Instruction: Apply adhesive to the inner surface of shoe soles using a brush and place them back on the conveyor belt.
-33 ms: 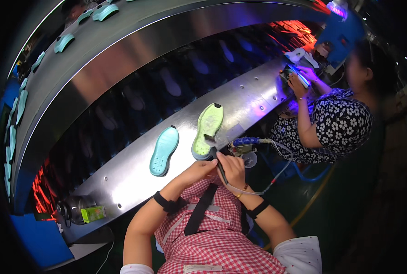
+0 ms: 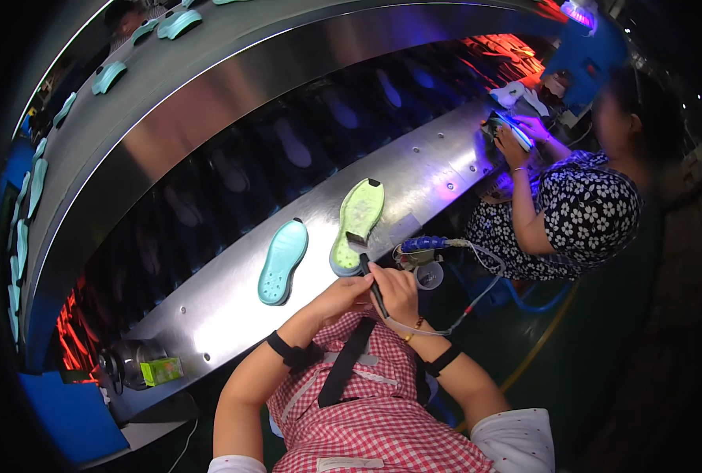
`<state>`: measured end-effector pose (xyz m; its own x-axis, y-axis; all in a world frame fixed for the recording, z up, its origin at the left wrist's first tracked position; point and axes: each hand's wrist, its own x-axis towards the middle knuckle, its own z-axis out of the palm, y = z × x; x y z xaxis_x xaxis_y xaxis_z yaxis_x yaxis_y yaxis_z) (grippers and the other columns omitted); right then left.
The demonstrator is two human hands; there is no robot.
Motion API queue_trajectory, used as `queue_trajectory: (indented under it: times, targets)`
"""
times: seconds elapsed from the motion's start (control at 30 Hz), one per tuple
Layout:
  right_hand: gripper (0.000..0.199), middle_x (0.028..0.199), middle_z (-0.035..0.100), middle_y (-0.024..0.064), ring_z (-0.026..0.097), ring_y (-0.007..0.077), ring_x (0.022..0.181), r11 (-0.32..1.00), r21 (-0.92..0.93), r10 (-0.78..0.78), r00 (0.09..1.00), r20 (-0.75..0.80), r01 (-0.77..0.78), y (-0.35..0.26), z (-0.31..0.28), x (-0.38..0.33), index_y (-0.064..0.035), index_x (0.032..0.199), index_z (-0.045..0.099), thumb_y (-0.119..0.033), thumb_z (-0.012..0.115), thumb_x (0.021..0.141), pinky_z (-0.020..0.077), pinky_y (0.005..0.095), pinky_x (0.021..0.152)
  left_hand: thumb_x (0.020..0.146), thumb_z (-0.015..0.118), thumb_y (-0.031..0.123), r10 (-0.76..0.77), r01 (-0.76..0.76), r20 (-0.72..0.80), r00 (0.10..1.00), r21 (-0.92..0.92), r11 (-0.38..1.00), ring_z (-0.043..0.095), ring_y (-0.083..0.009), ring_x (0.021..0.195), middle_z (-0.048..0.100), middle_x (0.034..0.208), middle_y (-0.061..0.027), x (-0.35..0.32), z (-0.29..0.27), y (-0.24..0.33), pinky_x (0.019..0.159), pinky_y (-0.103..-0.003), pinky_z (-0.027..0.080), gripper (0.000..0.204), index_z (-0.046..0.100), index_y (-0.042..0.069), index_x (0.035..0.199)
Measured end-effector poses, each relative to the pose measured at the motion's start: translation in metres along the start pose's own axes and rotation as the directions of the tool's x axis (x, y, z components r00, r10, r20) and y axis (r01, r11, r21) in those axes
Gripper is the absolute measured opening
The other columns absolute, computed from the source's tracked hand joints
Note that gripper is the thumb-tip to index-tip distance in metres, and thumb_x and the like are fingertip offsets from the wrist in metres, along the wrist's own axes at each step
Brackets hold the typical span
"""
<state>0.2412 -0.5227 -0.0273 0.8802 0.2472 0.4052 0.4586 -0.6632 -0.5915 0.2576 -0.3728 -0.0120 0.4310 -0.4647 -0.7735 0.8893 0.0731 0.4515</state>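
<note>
Green sole [image 2: 360, 206] — partly covered (by brush [image 2: 364, 264]), left fingers [image 2: 358, 285] half-hidden

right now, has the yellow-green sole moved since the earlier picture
No, the yellow-green sole shows no clear shift in any direction: it lies in the same place relative to the bolts in the metal ledge.

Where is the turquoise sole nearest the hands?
The turquoise sole lies left of centre in the head view, on the metal counter, just left of the lime sole.

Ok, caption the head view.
Right hand holds black brush over lime-green shoe sole, turquoise sole alongside, on metal bench.
</note>
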Motion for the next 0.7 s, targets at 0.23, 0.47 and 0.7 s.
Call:
queue_trajectory:
  times: [0.23, 0.47, 0.7]
  targets:
    - [0.076, 0.121, 0.038, 0.0234, 0.037, 0.0331, 0.113, 0.818, 0.215, 0.485, 0.841, 0.241, -0.533, -0.009, 0.014, -0.017, 0.0046, 0.129, 0.022, -0.020, 0.064, 0.071, 0.0298, 0.0387, 0.093, 0.089, 0.046, 0.029, 0.093, -0.108, -0.085, 0.992, -0.186, 0.977, 0.058, -0.0111, 0.072, 0.062, 0.092, -0.0062, 0.019, -0.005, 0.002, 0.069, -0.023, 0.047, 0.030, 0.055, 0.003, 0.100]
    - [0.046, 0.113, 0.049, 0.0196, 0.050, 0.0191, 0.102, -0.037, 0.384, 0.016, 0.384, 0.923, -0.922, 0.004, -0.069, -0.025, 0.0081, 0.118, 0.038, -0.010, 0.058, 0.080, 0.0415, 0.0283, 0.086, 0.088, 0.048, 0.030, 0.048, -0.080, -0.215, 0.976, -0.140, 0.987, 0.057, -0.0040, 0.074, 0.063, 0.087, 0.0010, 0.021, -0.006, 0.025, 0.066, -0.017, 0.044, 0.024, 0.058, 0.009, 0.093]
    - [0.068, 0.117, 0.048, 0.0191, 0.040, 0.0313, 0.114, 0.728, -0.049, 0.615, 0.620, 0.486, -0.684, 0.133, -0.016, -0.040, -0.0014, 0.116, 0.046, -0.022, 0.075, 0.057, 0.0337, 0.0384, 0.095, 0.088, 0.048, 0.030, 0.040, -0.062, -0.166, 0.985, -0.128, 0.990, 0.058, -0.0058, 0.076, 0.063, 0.087, 0.0003, 0.021, -0.009, 0.018, 0.067, -0.018, 0.044, 0.025, 0.058, 0.009, 0.094]
